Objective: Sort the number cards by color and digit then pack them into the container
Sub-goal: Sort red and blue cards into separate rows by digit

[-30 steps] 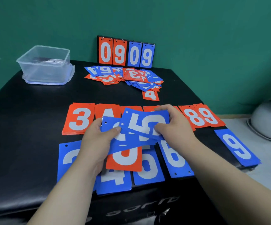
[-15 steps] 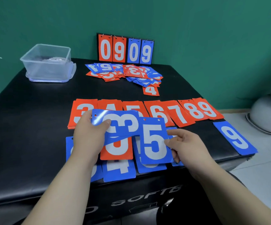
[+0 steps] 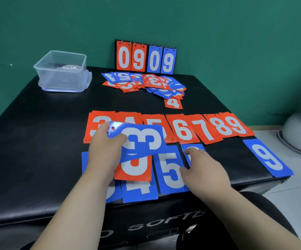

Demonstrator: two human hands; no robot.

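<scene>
Over the black table we're pinching the blue 3 card in our left hand, long axis left-right; our right hand is lying flat on the blue 5, just right.

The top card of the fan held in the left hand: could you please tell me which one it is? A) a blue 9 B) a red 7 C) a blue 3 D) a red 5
C: the left hand grips a small fan whose top card is the blue 3, with a red card showing below it.
</scene>
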